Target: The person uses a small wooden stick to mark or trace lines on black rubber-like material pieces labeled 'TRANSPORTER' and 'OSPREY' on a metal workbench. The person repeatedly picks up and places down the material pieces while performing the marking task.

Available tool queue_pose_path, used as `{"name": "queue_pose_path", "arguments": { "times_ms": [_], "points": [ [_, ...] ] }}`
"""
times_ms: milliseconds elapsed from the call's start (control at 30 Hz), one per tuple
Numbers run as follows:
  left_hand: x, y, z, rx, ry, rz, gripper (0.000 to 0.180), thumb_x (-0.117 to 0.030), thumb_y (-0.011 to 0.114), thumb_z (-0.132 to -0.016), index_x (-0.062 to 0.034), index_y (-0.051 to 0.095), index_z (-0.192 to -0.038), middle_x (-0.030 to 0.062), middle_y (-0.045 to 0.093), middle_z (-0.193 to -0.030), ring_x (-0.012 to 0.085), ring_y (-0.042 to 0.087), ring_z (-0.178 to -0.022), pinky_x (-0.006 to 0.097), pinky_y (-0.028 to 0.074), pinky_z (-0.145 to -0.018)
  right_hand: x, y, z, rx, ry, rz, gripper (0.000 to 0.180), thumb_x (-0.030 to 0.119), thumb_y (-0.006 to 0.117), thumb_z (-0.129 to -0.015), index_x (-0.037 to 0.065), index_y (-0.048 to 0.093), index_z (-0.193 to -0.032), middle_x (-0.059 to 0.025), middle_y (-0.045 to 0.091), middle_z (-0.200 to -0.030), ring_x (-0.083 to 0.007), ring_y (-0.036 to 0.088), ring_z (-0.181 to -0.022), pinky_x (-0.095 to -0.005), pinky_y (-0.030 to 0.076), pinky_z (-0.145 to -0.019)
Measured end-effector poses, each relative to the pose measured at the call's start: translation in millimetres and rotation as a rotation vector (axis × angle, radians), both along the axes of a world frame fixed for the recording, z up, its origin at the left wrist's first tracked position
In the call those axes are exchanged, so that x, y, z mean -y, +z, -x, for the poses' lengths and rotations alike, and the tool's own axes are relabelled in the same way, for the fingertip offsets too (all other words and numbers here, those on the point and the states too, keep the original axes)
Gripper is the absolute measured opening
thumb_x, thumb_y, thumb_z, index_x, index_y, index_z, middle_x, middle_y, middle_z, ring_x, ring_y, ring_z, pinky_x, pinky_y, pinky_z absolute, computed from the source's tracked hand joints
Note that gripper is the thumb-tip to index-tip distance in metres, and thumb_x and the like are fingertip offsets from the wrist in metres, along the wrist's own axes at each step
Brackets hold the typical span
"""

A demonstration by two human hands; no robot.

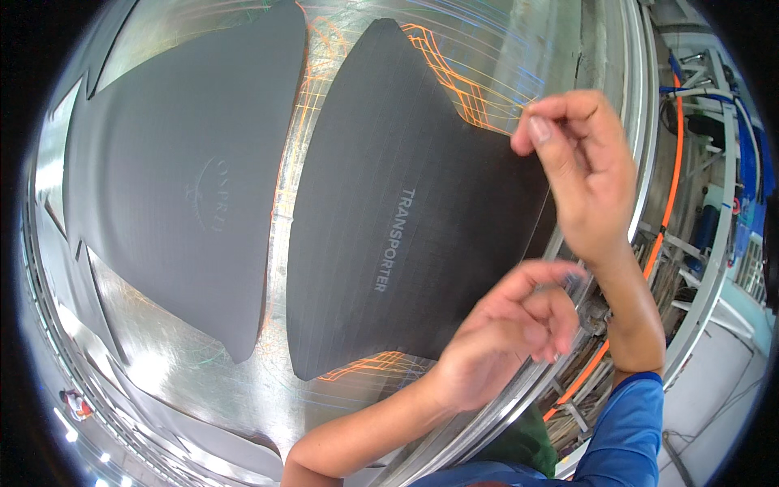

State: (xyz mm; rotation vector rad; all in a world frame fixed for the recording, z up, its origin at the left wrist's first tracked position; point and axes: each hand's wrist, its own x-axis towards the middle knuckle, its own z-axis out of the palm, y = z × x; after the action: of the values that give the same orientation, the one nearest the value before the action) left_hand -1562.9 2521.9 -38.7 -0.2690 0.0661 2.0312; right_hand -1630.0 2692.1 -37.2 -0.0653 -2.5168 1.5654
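Note:
A dark grey ribbed floor mat (389, 227) with pale lettering lies on a shiny metal table (203, 365). My right hand (580, 170) is raised at the mat's upper right corner, thumb and forefinger pinched together on its edge. My left hand (507, 333) sits lower at the mat's right edge by the table's rim, fingers curled and fingertips pinching that edge. Part of the right edge is hidden behind both hands.
A second, larger dark mat (178, 170) lies to the left on the same table. Orange outlines (450, 77) show on the metal around the mats. Beyond the curved table rim (649, 162) at right stand a white metal frame (714, 243), orange and blue hoses, and a pale floor.

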Motion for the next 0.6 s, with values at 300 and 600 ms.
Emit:
{"name": "queue_pose_path", "arguments": {
  "times_ms": [300,600],
  "points": [
    [-0.2,-4.3,1.8,0.069,0.138,0.076,0.092,-0.033,0.055,-0.079,-0.0172,0.020,-0.162,0.0126,0.052,-0.112,0.0213,0.049,-0.083,0.032,0.040,-0.081,-16.9,46.1,-58.4,0.200,-0.202,-0.036,0.027,-0.003,0.079,-0.081,-0.002,0.073,-0.107,-0.0042,0.070,-0.095,-0.0099,0.063,-0.087,-0.0239,0.050,-0.079],
    [2.0,-9.6,0.4,0.012,0.170,0.085,0.089,-0.036,0.052,-0.083,-0.0140,0.018,-0.162,0.0114,0.053,-0.113,0.0206,0.052,-0.082,0.033,0.041,-0.077,-7.7,38.4,-77.9,0.144,-0.036,-0.363,0.023,-0.003,0.079,-0.074,0.005,0.078,-0.095,-0.0068,0.066,-0.083,-0.0181,0.065,-0.073,-0.0282,0.051,-0.062]
  ]
}}
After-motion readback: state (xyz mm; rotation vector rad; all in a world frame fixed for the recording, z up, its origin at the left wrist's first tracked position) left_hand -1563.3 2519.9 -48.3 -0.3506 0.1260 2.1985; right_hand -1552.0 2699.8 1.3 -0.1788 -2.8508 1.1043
